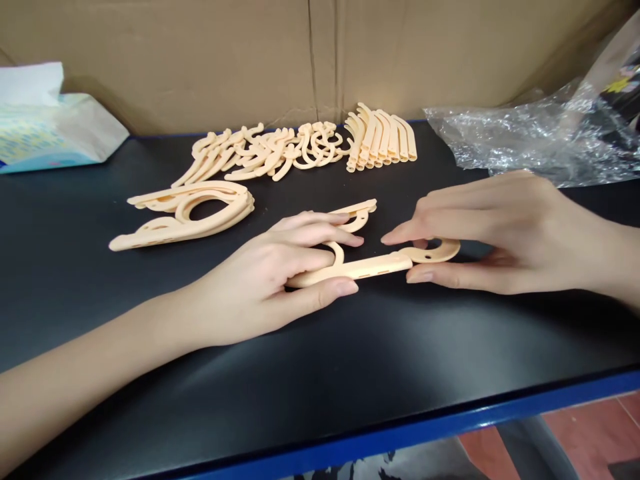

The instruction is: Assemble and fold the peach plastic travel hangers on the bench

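Observation:
My left hand [280, 273] is closed around a cream plastic folding hanger [380, 265] lying near the middle of the table. The thumb lies along the hanger's near arm, and the fingers reach over its curved middle parts, partly hiding them. The hanger's other arm [367, 208] shows beyond the fingertips. My right hand [500, 233] is at the hanger's right end, thumb and forefinger apart on either side of a curved hook piece [443, 251]. The thumb tip is close against the near arm's end; the curled fingers behind are partly hidden.
Stacked folded hangers [215, 230] lie left of my hands. Behind them are a pile of hook pieces [275, 150] and a row of tubular arm pieces [383, 140]. A tissue pack [60, 133] sits back left, clear plastic bags [530, 133] back right. Cardboard [225, 60] stands behind the black table [320, 393].

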A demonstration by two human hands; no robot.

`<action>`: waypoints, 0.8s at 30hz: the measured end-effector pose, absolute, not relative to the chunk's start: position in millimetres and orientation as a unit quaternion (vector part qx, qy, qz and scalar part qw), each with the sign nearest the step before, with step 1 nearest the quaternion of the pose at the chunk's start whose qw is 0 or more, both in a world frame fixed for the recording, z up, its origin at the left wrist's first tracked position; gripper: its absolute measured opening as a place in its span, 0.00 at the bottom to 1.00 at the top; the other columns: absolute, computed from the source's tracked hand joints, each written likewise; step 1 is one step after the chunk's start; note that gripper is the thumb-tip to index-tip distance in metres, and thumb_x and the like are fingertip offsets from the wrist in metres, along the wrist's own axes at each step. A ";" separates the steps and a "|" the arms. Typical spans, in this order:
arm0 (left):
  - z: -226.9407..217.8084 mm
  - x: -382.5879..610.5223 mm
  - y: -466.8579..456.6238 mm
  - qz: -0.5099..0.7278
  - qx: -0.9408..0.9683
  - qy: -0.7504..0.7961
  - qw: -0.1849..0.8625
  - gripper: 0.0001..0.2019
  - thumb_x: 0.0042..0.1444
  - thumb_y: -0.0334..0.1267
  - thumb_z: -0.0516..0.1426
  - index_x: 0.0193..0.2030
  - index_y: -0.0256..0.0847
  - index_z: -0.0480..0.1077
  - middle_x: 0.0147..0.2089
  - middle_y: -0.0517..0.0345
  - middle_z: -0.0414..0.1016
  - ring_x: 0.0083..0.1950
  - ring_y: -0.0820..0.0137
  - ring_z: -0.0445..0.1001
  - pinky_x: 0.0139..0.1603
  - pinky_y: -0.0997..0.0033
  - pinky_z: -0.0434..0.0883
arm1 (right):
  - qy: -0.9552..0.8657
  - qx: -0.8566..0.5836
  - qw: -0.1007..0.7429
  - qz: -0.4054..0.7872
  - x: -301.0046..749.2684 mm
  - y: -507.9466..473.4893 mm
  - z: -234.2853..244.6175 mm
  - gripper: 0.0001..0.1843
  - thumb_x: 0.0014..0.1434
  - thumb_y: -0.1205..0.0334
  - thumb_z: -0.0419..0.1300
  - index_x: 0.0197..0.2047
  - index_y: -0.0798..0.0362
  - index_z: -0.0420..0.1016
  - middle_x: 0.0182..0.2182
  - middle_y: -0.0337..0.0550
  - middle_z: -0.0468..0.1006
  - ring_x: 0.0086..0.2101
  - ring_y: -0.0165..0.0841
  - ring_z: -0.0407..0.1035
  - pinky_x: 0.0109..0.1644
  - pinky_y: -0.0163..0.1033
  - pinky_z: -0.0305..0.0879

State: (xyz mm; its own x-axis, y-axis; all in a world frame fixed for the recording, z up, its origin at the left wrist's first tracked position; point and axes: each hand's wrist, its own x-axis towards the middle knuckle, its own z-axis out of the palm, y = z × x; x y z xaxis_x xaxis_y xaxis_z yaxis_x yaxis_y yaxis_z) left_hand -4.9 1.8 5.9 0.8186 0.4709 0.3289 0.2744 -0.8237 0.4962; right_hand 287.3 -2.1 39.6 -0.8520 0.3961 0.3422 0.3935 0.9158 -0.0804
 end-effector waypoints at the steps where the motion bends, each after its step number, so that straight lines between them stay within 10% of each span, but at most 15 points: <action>1: 5.8 -4.9 1.8 0.227 0.927 0.199 0.222 0.20 0.73 0.43 0.57 0.28 0.42 0.68 0.62 0.54 0.80 0.73 0.60 0.70 0.73 0.59 0.67 | -0.961 -0.207 0.183 0.018 287.6 -2.1 40.2 0.11 0.75 0.55 0.59 0.50 0.55 0.77 0.30 0.36 0.74 0.28 0.25 0.66 0.32 0.34 0.59; 11: 3.5 -6.4 -0.2 0.231 0.916 0.226 0.236 0.13 0.76 0.45 0.54 0.40 0.44 0.72 0.61 0.55 0.79 0.71 0.63 0.69 0.68 0.64 0.69 | -0.966 -0.196 0.169 0.029 284.5 1.1 38.9 0.07 0.67 0.68 0.55 0.37 0.50 0.71 0.33 0.39 0.75 0.33 0.33 0.64 0.40 0.43 0.61; 20: 0.8 -4.8 -4.1 0.220 0.893 0.309 0.243 0.15 0.74 0.54 0.53 0.48 0.45 0.72 0.67 0.50 0.71 0.74 0.57 0.64 0.57 0.63 0.79 | -0.951 -0.255 0.165 0.057 280.3 -13.0 40.4 0.15 0.71 0.71 0.49 0.44 0.48 0.76 0.66 0.48 0.68 0.65 0.41 0.65 0.62 0.45 0.66; 24: -3.0 -7.8 0.2 0.211 0.904 0.321 0.190 0.20 0.73 0.58 0.52 0.56 0.44 0.69 0.66 0.48 0.71 0.76 0.52 0.62 0.71 0.47 0.72 | -0.934 -0.275 0.166 0.154 279.9 -9.7 37.7 0.12 0.73 0.66 0.50 0.47 0.49 0.76 0.55 0.48 0.77 0.54 0.38 0.75 0.51 0.40 0.70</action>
